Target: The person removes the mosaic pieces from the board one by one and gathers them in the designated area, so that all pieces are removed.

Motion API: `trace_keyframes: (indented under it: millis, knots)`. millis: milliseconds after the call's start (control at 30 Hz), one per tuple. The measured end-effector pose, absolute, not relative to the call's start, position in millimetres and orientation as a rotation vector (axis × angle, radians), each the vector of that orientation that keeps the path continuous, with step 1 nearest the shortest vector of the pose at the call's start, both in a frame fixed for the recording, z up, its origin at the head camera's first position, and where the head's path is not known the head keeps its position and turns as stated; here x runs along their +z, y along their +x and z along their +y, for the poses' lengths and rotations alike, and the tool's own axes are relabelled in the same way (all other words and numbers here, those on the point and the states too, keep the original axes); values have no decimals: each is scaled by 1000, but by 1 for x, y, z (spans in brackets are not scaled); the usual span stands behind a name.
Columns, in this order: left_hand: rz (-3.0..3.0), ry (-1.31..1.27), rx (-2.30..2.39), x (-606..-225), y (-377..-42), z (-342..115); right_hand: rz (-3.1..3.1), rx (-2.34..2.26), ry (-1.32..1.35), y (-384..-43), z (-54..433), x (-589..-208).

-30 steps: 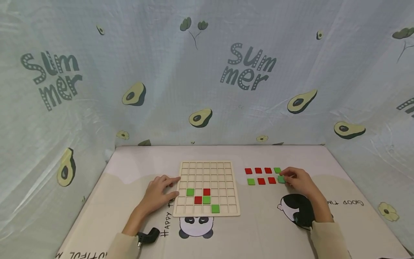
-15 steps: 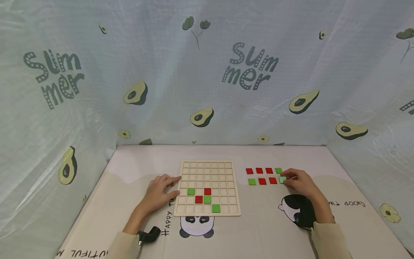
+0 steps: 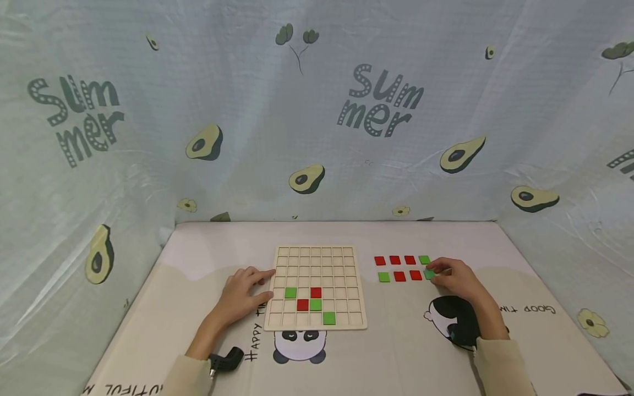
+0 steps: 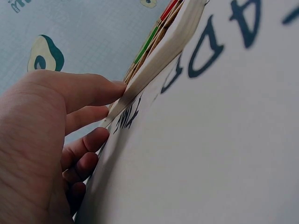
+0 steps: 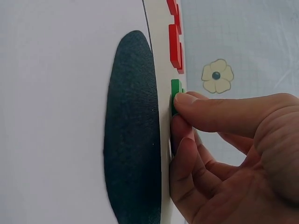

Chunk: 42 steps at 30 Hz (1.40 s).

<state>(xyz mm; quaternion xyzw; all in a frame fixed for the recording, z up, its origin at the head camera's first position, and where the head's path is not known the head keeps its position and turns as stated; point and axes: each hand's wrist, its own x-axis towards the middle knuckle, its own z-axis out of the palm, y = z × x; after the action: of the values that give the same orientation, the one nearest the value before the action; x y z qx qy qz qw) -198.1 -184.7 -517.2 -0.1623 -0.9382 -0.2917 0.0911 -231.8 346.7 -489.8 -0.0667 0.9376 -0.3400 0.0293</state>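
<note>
A square wooden grid board (image 3: 342, 272) lies on the table, with green and red square tiles in several of its nearer cells. My left hand (image 3: 239, 295) rests at its left edge; in the left wrist view the thumb (image 4: 100, 90) touches the board's side (image 4: 154, 65) and the fingers are loosely bent. To the right of the board, my right hand (image 3: 458, 278) pinches a green tile (image 3: 428, 274) at the right end of the nearer row. In the right wrist view the thumb lies against that green tile (image 5: 175, 88), and the fingers partly hide it.
Two rows of loose tiles lie right of the board, including a red tile (image 3: 394, 259), a green tile (image 3: 383, 277) and another green tile (image 3: 424, 259) beside my right fingertips. A patterned curtain (image 3: 307, 110) hangs behind the table. A black device (image 3: 227, 360) is at my left wrist.
The green tile at my right fingertips looked lighter half a second ago and is darker now, as if its tilt changed. The left hand and the board have stayed in place.
</note>
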Motion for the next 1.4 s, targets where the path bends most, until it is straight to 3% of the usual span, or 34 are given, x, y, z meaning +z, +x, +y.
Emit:
trace_keyframes:
  millis: [1400]
  knots:
    - [-2791,-481,-863,-520,-201,-186,2939,-993,-147,-230,340,-480]
